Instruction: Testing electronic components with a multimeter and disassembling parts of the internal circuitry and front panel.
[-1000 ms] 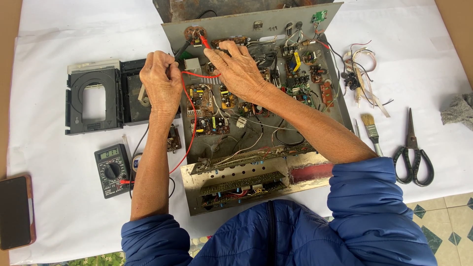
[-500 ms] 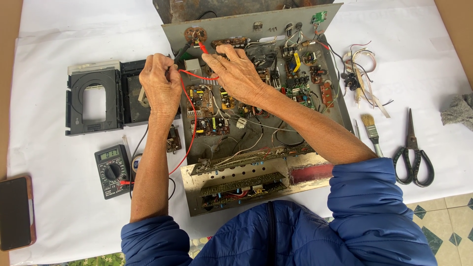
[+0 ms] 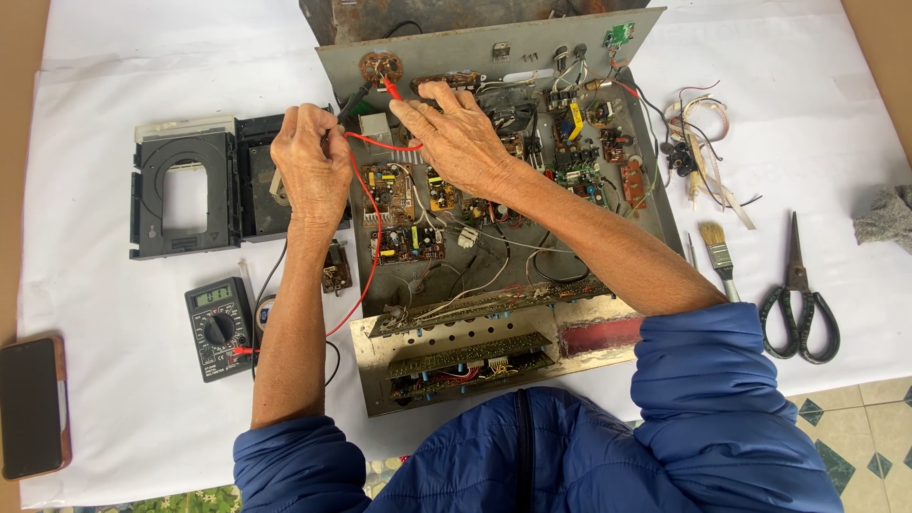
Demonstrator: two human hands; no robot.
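Hands worked over an opened metal chassis [image 3: 494, 57] full of circuit boards, lying on a bench covered with white cloth [image 3: 123, 85]; the left hand [image 3: 312, 171] was closed around a black test probe [image 3: 353, 98] at the chassis's left edge, its tip pointing toward the far wall of the chassis; the right hand [image 3: 456, 138] pinched a red test probe [image 3: 390, 87] between thumb and fingers, the tip close to a round copper-coloured part [image 3: 380, 66] on that far wall; a red lead [image 3: 366, 228] ran from the hands across the boards and down to a digital multimeter [image 3: 219, 328] lying near and to the left; a black disc-drive frame [image 3: 195, 185] sat just left of the left hand; a dark phone [image 3: 30, 407] lay at the near left edge; to the right of the chassis lay a bundle of loose wires [image 3: 698, 142], a small paintbrush [image 3: 719, 256] and black-handled scissors [image 3: 798, 294]; a grey rag [image 3: 885, 217] sat at the far right; both forearms came out of blue padded sleeves [image 3: 722, 399].
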